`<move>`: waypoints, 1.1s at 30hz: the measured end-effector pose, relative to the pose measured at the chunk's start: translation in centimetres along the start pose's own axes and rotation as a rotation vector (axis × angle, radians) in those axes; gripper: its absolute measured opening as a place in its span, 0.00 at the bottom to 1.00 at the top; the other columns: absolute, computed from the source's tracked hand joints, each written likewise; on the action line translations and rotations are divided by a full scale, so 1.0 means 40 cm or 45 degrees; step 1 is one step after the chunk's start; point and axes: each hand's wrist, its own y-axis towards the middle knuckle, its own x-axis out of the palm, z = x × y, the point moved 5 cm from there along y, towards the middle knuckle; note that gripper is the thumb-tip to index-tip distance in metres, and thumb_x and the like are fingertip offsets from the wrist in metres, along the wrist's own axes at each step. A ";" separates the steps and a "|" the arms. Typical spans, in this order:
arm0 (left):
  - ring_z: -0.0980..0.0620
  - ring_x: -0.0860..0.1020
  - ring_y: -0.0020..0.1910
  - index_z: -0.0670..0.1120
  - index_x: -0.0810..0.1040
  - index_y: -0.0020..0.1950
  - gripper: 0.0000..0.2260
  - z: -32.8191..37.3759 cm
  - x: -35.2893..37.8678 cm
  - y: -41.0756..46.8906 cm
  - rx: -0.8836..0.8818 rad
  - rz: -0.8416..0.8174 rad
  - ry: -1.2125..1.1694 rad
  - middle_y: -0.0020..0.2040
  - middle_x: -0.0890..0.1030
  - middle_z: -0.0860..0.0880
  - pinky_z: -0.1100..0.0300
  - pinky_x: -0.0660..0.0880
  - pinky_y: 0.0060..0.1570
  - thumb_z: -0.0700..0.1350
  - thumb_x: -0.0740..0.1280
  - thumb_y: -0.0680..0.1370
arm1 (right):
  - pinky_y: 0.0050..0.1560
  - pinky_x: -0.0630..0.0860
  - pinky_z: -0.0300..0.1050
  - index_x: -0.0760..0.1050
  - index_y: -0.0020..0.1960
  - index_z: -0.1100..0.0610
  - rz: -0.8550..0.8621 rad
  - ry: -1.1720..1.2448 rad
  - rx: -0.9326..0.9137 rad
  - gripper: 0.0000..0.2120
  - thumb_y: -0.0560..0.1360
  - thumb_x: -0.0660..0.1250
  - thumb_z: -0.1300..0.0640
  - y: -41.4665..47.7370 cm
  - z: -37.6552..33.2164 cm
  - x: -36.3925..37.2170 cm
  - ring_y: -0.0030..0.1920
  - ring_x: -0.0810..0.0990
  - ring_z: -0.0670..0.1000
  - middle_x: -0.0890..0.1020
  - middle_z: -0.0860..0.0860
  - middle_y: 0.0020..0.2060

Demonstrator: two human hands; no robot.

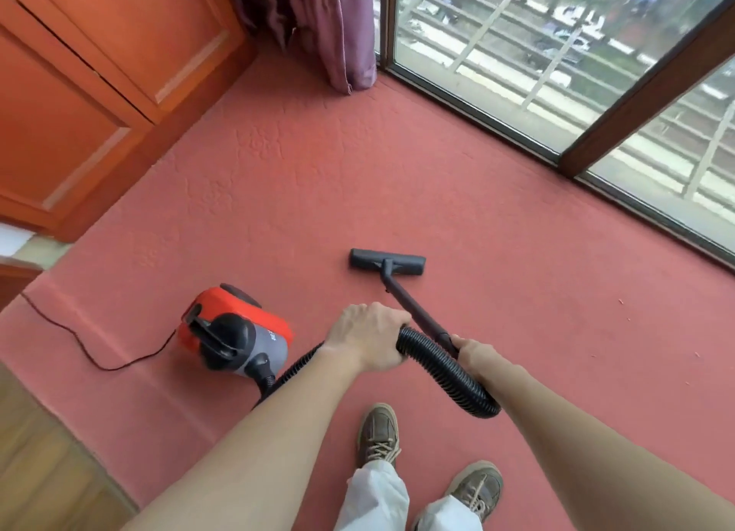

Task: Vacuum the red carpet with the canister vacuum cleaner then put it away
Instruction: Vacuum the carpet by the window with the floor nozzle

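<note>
Red carpet (397, 180) lies under our feet; the canister vacuum cleaner (234, 329) sits left, its cord (83, 343) trailing behind and liable to snag. We judge the looped hose (449, 375) may kink. Left hand (366, 337) is closed round the hose, right hand (473, 351) closed on the wand (417, 311); floor head (387, 262) flat ahead

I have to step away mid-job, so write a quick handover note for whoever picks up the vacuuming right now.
Left hand: gripping the hose.
Right hand: holding the wand at its upper end.
Floor head: flat on the carpet, mid-room, toward the window.
Canister: on the carpet to the left, cord trailing off left.
Done: cannot tell how much is covered.
Left: specks remain at right; finish, then put the vacuum away.
</note>
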 end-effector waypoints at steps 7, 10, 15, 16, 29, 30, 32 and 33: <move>0.41 0.81 0.45 0.53 0.67 0.41 0.10 -0.114 -0.050 -0.053 -0.099 0.038 -0.018 0.43 0.82 0.48 0.55 0.67 0.41 0.53 0.67 0.72 | 0.62 0.73 0.47 0.65 0.75 0.47 -0.079 -0.195 -0.094 0.23 0.80 0.58 0.50 0.006 -0.149 0.023 0.62 0.78 0.58 0.78 0.57 0.63; 0.39 0.80 0.43 0.52 0.68 0.40 0.09 -0.141 -0.058 -0.045 -0.138 0.040 -0.047 0.41 0.81 0.47 0.54 0.68 0.41 0.52 0.67 0.71 | 0.61 0.73 0.45 0.63 0.75 0.47 -0.013 -0.196 -0.093 0.23 0.81 0.57 0.48 0.034 -0.171 0.014 0.62 0.78 0.57 0.78 0.57 0.63; 0.39 0.77 0.38 0.51 0.70 0.40 0.08 -0.193 -0.068 -0.042 -0.256 0.102 -0.151 0.37 0.78 0.48 0.53 0.72 0.41 0.50 0.68 0.72 | 0.55 0.75 0.45 0.64 0.74 0.44 0.062 -0.179 -0.096 0.22 0.80 0.58 0.47 0.092 -0.224 -0.032 0.56 0.81 0.57 0.81 0.55 0.57; 0.41 0.75 0.36 0.51 0.70 0.40 0.07 -0.197 -0.071 -0.045 -0.276 0.123 -0.169 0.36 0.76 0.49 0.54 0.71 0.40 0.50 0.68 0.72 | 0.56 0.76 0.46 0.64 0.74 0.43 0.072 -0.185 -0.089 0.22 0.80 0.59 0.47 0.102 -0.230 -0.047 0.55 0.81 0.57 0.81 0.55 0.56; 0.40 0.75 0.37 0.49 0.73 0.43 0.06 -0.230 -0.048 -0.222 -0.466 0.219 -0.243 0.35 0.76 0.50 0.54 0.70 0.39 0.50 0.67 0.70 | 0.53 0.76 0.43 0.67 0.72 0.49 0.039 -0.248 -0.062 0.25 0.76 0.65 0.51 0.046 -0.278 0.036 0.51 0.79 0.56 0.80 0.55 0.56; 0.39 0.77 0.38 0.49 0.73 0.43 0.07 -0.227 -0.033 -0.229 -0.461 0.211 -0.245 0.36 0.77 0.49 0.54 0.71 0.39 0.50 0.67 0.70 | 0.53 0.76 0.43 0.67 0.72 0.49 0.050 -0.253 -0.046 0.25 0.76 0.65 0.51 0.041 -0.266 0.052 0.51 0.79 0.56 0.80 0.55 0.55; 0.39 0.78 0.40 0.49 0.74 0.44 0.06 -0.211 -0.001 -0.242 -0.427 0.197 -0.227 0.39 0.79 0.47 0.54 0.70 0.39 0.50 0.67 0.71 | 0.51 0.76 0.45 0.65 0.73 0.48 0.084 -0.284 -0.023 0.25 0.77 0.64 0.52 0.029 -0.239 0.082 0.52 0.80 0.57 0.79 0.54 0.51; 0.38 0.78 0.40 0.50 0.74 0.44 0.06 -0.201 0.015 -0.250 -0.403 0.191 -0.229 0.39 0.80 0.47 0.54 0.70 0.39 0.50 0.67 0.71 | 0.49 0.76 0.46 0.64 0.73 0.47 0.101 -0.310 -0.016 0.25 0.77 0.62 0.52 0.021 -0.224 0.094 0.50 0.80 0.57 0.79 0.53 0.49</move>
